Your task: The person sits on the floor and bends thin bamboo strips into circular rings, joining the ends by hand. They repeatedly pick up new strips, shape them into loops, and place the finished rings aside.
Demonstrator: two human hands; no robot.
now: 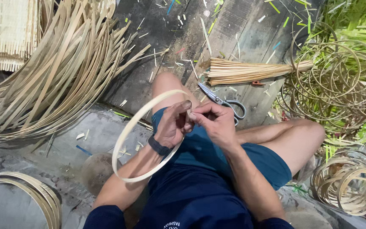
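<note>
A pale bamboo strip bent into a hoop circles my left forearm. My left hand, with a dark band on its wrist, pinches the hoop's top where the ends meet. Against it, my right hand pinches the same joint from the right. Both hands hover above my knee and blue shorts. A pair of scissors lies on the wooden boards just beyond my right hand.
A big heap of long bamboo strips lies at the left. A tied bundle of thin sticks rests on the boards. Several finished hoops are piled at right, with more hoops at lower right and hoops at lower left.
</note>
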